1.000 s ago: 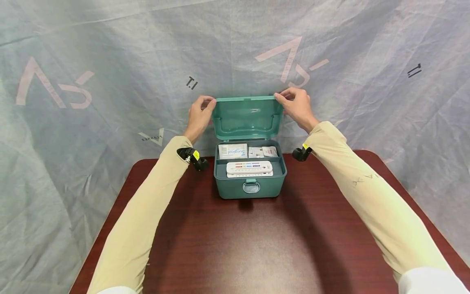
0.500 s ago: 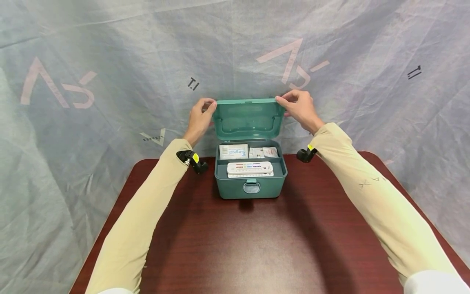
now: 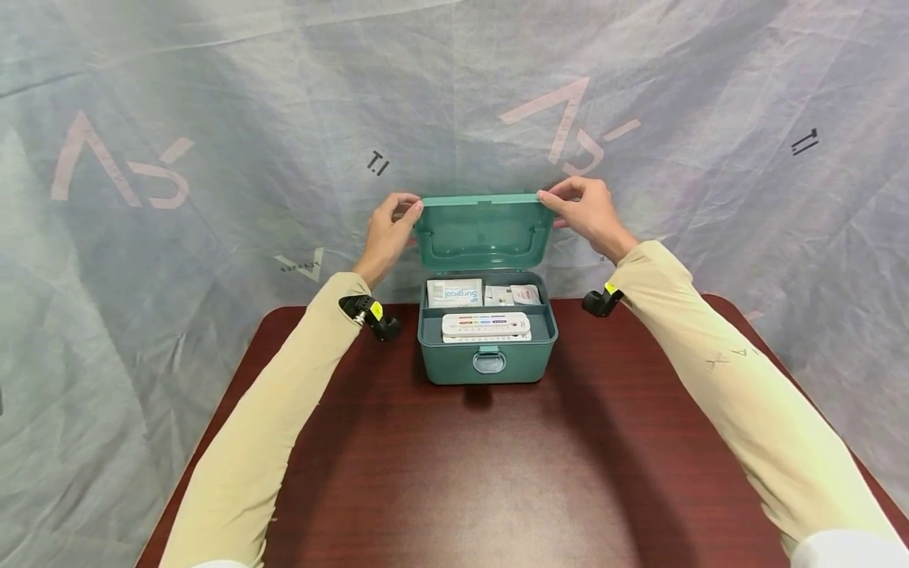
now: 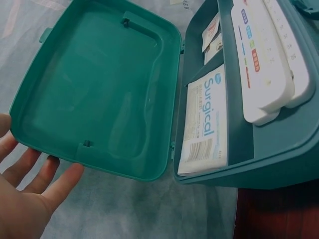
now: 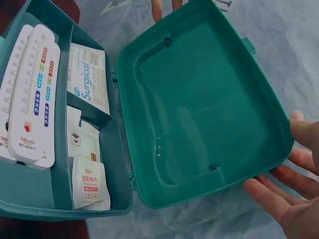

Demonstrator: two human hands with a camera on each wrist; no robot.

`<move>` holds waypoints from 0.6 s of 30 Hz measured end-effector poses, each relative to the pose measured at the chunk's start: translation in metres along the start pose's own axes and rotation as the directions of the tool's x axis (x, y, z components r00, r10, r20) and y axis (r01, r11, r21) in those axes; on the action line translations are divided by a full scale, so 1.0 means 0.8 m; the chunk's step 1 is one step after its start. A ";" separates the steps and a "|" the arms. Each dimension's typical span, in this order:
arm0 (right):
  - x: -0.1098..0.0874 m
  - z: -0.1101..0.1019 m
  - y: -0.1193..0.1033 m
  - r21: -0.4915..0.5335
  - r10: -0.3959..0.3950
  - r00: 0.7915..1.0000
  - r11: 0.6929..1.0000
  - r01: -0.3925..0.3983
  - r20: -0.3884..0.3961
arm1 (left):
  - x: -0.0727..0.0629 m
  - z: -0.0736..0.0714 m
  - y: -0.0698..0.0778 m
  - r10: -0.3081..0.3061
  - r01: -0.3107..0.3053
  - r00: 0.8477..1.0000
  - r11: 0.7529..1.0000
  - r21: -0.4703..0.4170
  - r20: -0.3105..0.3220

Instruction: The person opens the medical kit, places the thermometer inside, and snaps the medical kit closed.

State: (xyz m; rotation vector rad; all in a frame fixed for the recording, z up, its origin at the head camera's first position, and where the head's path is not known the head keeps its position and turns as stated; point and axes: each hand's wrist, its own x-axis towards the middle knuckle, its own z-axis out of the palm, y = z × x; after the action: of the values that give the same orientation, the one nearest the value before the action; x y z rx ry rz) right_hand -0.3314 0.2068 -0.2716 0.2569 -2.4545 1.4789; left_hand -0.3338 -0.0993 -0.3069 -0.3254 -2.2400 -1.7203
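Note:
A teal plastic box (image 3: 490, 369) stands on the table with its translucent lid (image 3: 487, 233) raised upright on the rear hinges. My left hand (image 3: 387, 237) holds the lid's upper left corner between thumb and fingers. At the upper right corner my right hand (image 3: 589, 214) pinches the same rim, thumb in front and fingers behind. Inside the box, two white thermometers (image 5: 34, 97) lie overlapped in the front compartment. Behind a divider sit a white packet marked "Surgical" (image 4: 205, 122) and small white sachets (image 5: 89, 174) in separate rear sections.
The dark red wooden table (image 3: 483, 473) extends in front of the box and to both sides. Close behind the lid hangs a grey printed cloth (image 3: 454, 95). A metal-look latch (image 3: 489, 361) is on the box front.
The lid's upper edge has come down slightly, tilting a little forward, with both hands moving along on its corners. The box and its contents stay put.

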 end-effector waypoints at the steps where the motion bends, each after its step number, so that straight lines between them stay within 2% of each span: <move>1: 0.000 0.000 0.000 -0.003 -0.001 1.000 1.000 0.001 0.001 | 0.000 0.000 0.000 -0.001 0.001 1.000 1.000 -0.001 0.004; 18: -0.005 -0.010 0.002 -0.033 -0.023 0.999 0.999 0.024 0.044 | -0.003 -0.002 -0.001 -0.001 0.003 0.998 1.000 -0.020 0.061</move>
State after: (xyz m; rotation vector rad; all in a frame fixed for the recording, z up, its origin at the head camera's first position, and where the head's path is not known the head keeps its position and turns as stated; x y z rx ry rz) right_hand -0.3270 0.2147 -0.2707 0.3136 -2.4991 1.4365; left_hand -0.3319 -0.1014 -0.3079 -0.3855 -2.2670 -1.7581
